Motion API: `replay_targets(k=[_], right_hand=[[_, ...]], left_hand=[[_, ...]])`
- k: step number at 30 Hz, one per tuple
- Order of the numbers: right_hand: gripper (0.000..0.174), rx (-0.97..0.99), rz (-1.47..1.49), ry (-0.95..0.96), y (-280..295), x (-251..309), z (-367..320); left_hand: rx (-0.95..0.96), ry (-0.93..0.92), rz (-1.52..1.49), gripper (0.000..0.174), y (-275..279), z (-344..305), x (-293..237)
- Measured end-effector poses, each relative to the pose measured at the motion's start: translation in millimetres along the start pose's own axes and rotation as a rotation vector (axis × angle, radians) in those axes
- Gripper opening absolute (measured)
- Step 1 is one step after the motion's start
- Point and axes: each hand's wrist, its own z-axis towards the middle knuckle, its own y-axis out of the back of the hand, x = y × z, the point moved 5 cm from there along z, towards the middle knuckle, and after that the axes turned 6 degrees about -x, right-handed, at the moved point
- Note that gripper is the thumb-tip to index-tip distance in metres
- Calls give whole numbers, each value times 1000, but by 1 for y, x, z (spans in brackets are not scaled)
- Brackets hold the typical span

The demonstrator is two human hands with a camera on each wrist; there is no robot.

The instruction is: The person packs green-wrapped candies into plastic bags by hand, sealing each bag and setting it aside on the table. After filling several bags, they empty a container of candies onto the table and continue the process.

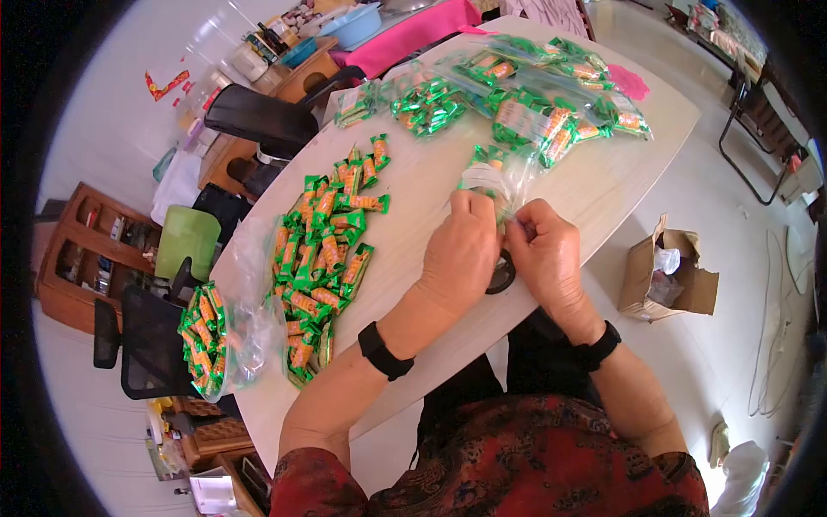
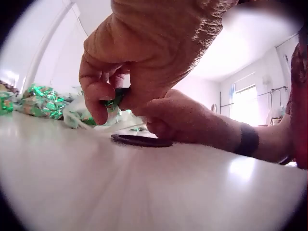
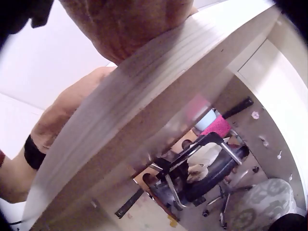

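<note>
L hand [image 1: 458,257] & R hand [image 1: 549,258] both pinch the near end of the bag [image 1: 484,179], btwn them; it lies just beyond the fingertips, long axis approx. away from wrists. Dark ring [image 1: 502,277] below, on worktop [image 1: 413,185].

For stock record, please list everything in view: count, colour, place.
Loose packets: dozens, green-orange, table's left
Filled bags: several, clear, far end, left edge
Held bag: one, clear, between hands
Round object: one, dark, beneath hands
Table: one, pale, centre
Box: one, brown, right floor
Chairs: several, black, left
Basins: two, blue, far left
Cloth: one, pink, beside basins
Cabinet: one, brown, left
Clutter: uncountable, mixed, background
Wristbands: two, black, wrists
Left hand: one, pinching bag
Right hand: one, beside it
</note>
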Motion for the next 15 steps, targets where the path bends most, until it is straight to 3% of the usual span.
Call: replay_targets(k=[2,4,8,11,15], right_hand=[[11,-2,29,-10,0,2,-1],[11,-11,17,-4,0,3,0],[12,1,10,19,0,2,0],[12,-3,16,25,1,3,1],[11,-13,66,22,2,5,0]], left_hand=[[-30,-78,-82,38,0,2,-6],[106,-7,-175,44,2,-3,-6],[169,27,-194,45,7,-3,-2],[66,-14,-184,40,13,0,-3],[-68,90,-267,33,15,1,4]])
